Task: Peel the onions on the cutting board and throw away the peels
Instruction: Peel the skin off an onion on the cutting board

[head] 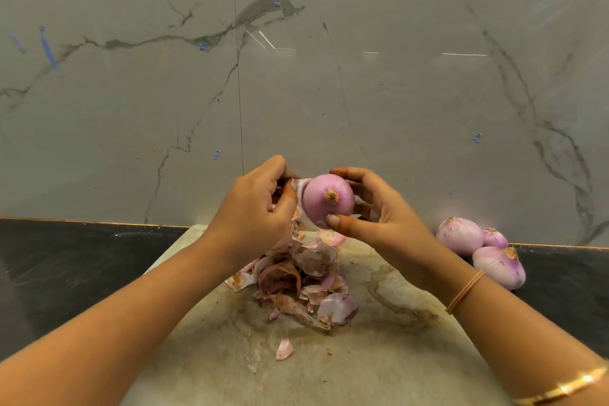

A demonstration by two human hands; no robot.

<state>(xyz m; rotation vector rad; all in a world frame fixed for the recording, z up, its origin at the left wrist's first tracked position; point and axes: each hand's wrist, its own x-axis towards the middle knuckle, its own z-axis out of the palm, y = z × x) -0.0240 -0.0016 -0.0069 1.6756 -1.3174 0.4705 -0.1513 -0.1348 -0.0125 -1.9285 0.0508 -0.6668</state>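
Right hand (379, 214) holding onion (326, 201), left hand (253, 208) pinching peel (301, 188)

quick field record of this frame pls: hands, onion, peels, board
left hand: pinches peel at the held onion's left side
right hand: holds onion above the board, root end toward camera
peel pile: on board, not yet thrown away
other onions: three, on counter right of board
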